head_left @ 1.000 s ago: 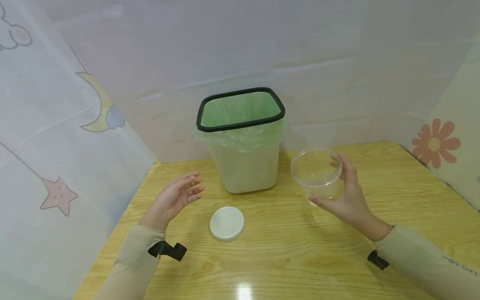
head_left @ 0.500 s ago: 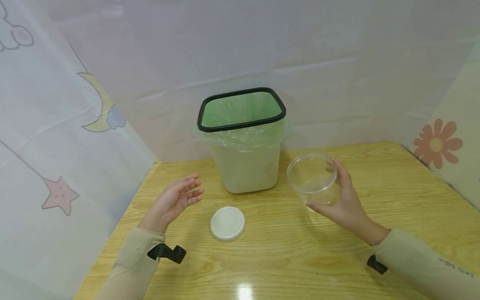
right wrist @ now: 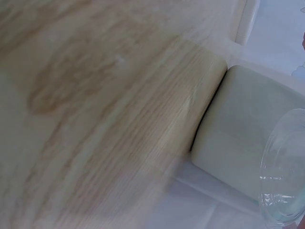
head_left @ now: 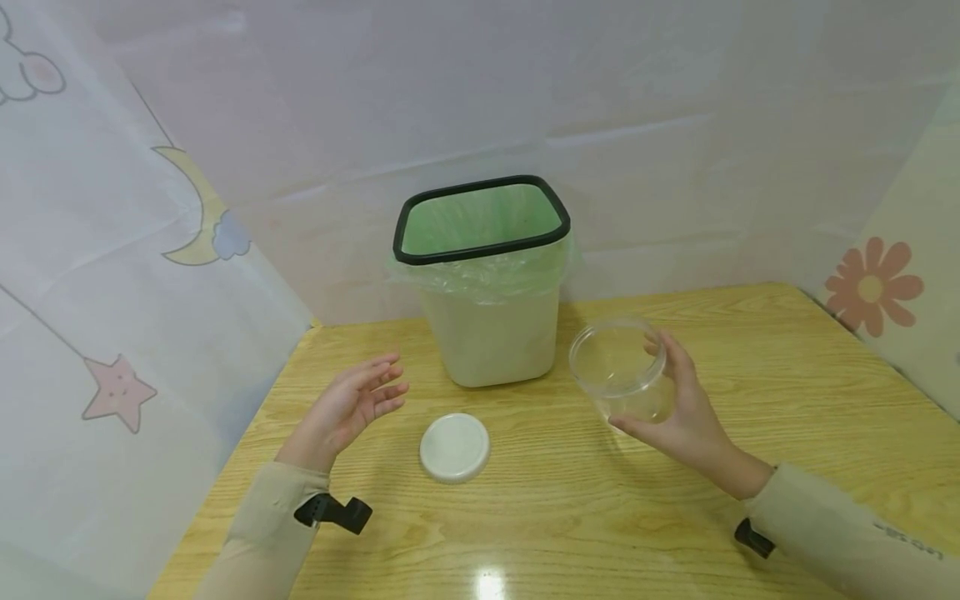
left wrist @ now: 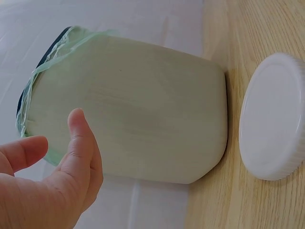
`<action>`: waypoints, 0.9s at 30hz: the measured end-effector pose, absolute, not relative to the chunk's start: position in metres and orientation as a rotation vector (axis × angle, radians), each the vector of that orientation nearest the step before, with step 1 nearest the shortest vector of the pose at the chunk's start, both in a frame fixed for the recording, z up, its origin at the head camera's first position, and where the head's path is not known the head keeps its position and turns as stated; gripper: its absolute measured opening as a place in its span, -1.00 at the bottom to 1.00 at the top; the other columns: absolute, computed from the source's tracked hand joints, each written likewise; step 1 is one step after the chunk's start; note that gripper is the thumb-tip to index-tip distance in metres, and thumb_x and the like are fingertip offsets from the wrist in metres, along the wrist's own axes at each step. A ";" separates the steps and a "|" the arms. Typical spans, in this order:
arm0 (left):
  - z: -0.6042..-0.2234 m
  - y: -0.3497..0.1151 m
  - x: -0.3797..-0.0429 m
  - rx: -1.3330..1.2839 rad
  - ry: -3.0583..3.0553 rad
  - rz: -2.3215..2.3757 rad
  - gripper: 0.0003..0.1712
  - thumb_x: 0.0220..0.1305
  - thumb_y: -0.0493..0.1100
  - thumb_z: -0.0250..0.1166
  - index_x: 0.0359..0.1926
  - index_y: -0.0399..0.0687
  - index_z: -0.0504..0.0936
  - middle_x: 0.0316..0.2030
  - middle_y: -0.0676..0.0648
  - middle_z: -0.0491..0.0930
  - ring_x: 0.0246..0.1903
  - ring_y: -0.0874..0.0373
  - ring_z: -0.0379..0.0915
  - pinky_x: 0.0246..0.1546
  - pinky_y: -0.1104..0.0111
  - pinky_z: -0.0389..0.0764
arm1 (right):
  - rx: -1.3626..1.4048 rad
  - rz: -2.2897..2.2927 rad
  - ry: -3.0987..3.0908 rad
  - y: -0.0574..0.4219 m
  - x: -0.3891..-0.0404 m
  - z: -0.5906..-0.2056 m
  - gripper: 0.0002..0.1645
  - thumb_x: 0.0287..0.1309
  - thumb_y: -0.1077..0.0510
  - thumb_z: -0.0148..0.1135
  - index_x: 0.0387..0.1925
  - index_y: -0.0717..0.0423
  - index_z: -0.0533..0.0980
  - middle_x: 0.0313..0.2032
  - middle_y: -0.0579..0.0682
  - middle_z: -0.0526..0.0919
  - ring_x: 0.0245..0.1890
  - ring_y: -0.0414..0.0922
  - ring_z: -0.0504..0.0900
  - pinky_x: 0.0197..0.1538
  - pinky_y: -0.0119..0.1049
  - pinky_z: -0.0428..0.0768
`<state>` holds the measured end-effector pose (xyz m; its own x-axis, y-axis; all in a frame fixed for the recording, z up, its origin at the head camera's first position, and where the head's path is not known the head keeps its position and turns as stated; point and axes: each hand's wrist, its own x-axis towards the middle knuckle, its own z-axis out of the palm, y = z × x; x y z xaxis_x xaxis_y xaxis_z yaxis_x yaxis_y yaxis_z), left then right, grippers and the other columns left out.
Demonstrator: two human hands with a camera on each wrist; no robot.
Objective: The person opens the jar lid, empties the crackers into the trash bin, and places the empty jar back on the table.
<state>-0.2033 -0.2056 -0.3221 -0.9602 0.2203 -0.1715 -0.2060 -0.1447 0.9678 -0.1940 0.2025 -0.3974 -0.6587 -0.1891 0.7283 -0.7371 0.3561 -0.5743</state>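
A clear round plastic tub (head_left: 618, 375) is in my right hand (head_left: 690, 417), with thumb and fingers gripping its right side; it tilts slightly, close over the table right of the bin. Part of the tub (right wrist: 286, 167) shows at the right edge of the right wrist view. My left hand (head_left: 352, 408) hovers with relaxed fingers and holds nothing. Nearest to it is a white round lid (head_left: 454, 447), flat on the table. In the left wrist view the ribbed rim of the lid (left wrist: 274, 117) shows at the right.
A pale waste bin (head_left: 495, 325) with a black rim and a green liner bag stands at the back of the wooden table (head_left: 570, 517). Behind it hangs a white sheet (head_left: 480, 92), with printed shapes on the side panels.
My right hand has moved the clear tub a little left and toward me, lower over the table. The left hand has barely moved; lid and bin stay put.
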 end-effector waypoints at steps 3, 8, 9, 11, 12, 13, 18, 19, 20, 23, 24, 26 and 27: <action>-0.323 -0.205 -0.202 0.004 1.842 2.182 -0.42 0.57 -0.21 -0.17 0.46 -0.37 -0.03 -0.15 0.00 0.43 -0.19 0.19 0.52 -0.10 0.42 0.58 | 0.816 1.273 -2.055 0.202 -0.195 -0.401 0.37 -0.10 -0.33 0.44 0.47 0.27 -0.07 0.34 0.23 0.17 0.30 -0.23 0.20 0.21 -0.52 0.17; -0.324 -0.206 -0.201 -0.002 1.837 2.182 -0.43 0.57 -0.22 -0.19 0.46 -0.38 -0.04 -0.18 0.02 0.44 -0.20 0.19 0.53 -0.11 0.41 0.58 | 0.846 1.264 -2.044 0.201 -0.195 -0.405 0.36 -0.09 -0.37 0.39 0.46 0.31 -0.06 0.37 0.20 0.14 0.30 -0.27 0.18 0.21 -0.58 0.16; -0.324 -0.206 -0.201 -0.002 1.836 2.182 -0.43 0.57 -0.21 -0.19 0.46 -0.38 -0.03 -0.17 0.01 0.45 -0.20 0.19 0.53 -0.11 0.41 0.58 | 0.850 1.258 -2.044 0.200 -0.195 -0.405 0.36 -0.08 -0.37 0.39 0.46 0.31 -0.06 0.38 0.20 0.13 0.31 -0.26 0.19 0.21 -0.58 0.16; -0.325 -0.206 -0.201 -0.001 1.840 2.180 -0.43 0.58 -0.21 -0.18 0.46 -0.38 -0.03 -0.16 0.01 0.44 -0.20 0.20 0.53 -0.10 0.41 0.58 | 0.859 1.247 -2.039 0.199 -0.195 -0.406 0.35 -0.05 -0.40 0.33 0.45 0.33 -0.06 0.36 0.29 0.14 0.31 -0.22 0.20 0.22 -0.58 0.15; -0.325 -0.206 -0.200 0.002 1.842 2.179 -0.42 0.58 -0.21 -0.18 0.46 -0.38 -0.03 -0.15 0.00 0.44 -0.20 0.20 0.53 -0.10 0.41 0.58 | 0.858 1.250 -2.040 0.199 -0.194 -0.407 0.34 -0.05 -0.40 0.32 0.45 0.32 -0.06 0.35 0.29 0.15 0.30 -0.21 0.20 0.22 -0.59 0.15; -0.325 -0.206 -0.200 0.004 1.846 2.177 -0.42 0.58 -0.20 -0.18 0.46 -0.39 -0.03 -0.15 -0.01 0.43 -0.20 0.20 0.53 -0.10 0.41 0.58 | 0.855 1.245 -2.045 0.198 -0.194 -0.407 0.34 -0.05 -0.41 0.31 0.45 0.33 -0.06 0.34 0.30 0.15 0.30 -0.20 0.21 0.22 -0.59 0.15; -0.325 -0.206 -0.199 0.010 1.854 2.175 -0.43 0.58 -0.21 -0.18 0.46 -0.38 -0.03 -0.13 -0.02 0.41 -0.20 0.20 0.53 -0.10 0.41 0.58 | 0.846 1.280 -2.067 0.198 -0.193 -0.408 0.36 -0.09 -0.34 0.42 0.46 0.30 -0.05 0.31 0.30 0.20 0.28 -0.27 0.21 0.20 -0.61 0.15; -0.325 -0.206 -0.199 0.008 1.852 2.177 -0.43 0.58 -0.21 -0.18 0.46 -0.38 -0.03 -0.13 -0.03 0.41 -0.20 0.20 0.53 -0.10 0.41 0.58 | 0.848 1.276 -2.073 0.197 -0.192 -0.408 0.36 -0.09 -0.34 0.42 0.46 0.31 -0.06 0.30 0.32 0.20 0.28 -0.29 0.20 0.20 -0.61 0.15; -0.325 -0.206 -0.199 0.005 1.851 2.179 -0.43 0.58 -0.21 -0.18 0.46 -0.38 -0.03 -0.13 -0.03 0.41 -0.20 0.20 0.53 -0.10 0.41 0.58 | 0.851 1.279 -2.076 0.197 -0.192 -0.408 0.36 -0.09 -0.33 0.42 0.46 0.30 -0.06 0.29 0.35 0.20 0.28 -0.31 0.19 0.20 -0.61 0.14; -0.325 -0.206 -0.199 0.001 1.849 2.181 -0.43 0.57 -0.22 -0.19 0.46 -0.38 -0.03 -0.13 -0.03 0.40 -0.21 0.20 0.53 -0.11 0.41 0.58 | 0.864 1.264 -2.086 0.196 -0.191 -0.409 0.35 -0.06 -0.37 0.36 0.46 0.31 -0.08 0.27 0.44 0.19 0.29 -0.39 0.15 0.20 -0.64 0.12; -0.325 -0.206 -0.199 0.000 1.850 2.181 -0.43 0.57 -0.22 -0.19 0.46 -0.38 -0.03 -0.13 -0.02 0.40 -0.21 0.20 0.53 -0.11 0.41 0.58 | 0.868 1.261 -2.086 0.195 -0.191 -0.409 0.35 -0.04 -0.38 0.34 0.46 0.32 -0.09 0.27 0.47 0.17 0.29 -0.39 0.14 0.21 -0.64 0.12; -0.325 -0.206 -0.199 0.001 1.855 2.179 -0.43 0.57 -0.22 -0.20 0.46 -0.38 -0.03 -0.15 -0.01 0.41 -0.21 0.21 0.53 -0.11 0.41 0.58 | 0.872 1.262 -2.089 0.194 -0.191 -0.410 0.34 -0.04 -0.38 0.33 0.46 0.32 -0.09 0.28 0.47 0.15 0.30 -0.40 0.14 0.21 -0.64 0.12; -0.325 -0.206 -0.199 0.002 1.857 2.179 -0.44 0.57 -0.22 -0.20 0.46 -0.38 -0.03 -0.16 0.00 0.41 -0.21 0.21 0.53 -0.11 0.41 0.58 | 0.872 1.263 -2.092 0.194 -0.191 -0.410 0.34 -0.04 -0.37 0.35 0.46 0.31 -0.09 0.29 0.47 0.15 0.30 -0.38 0.15 0.21 -0.64 0.12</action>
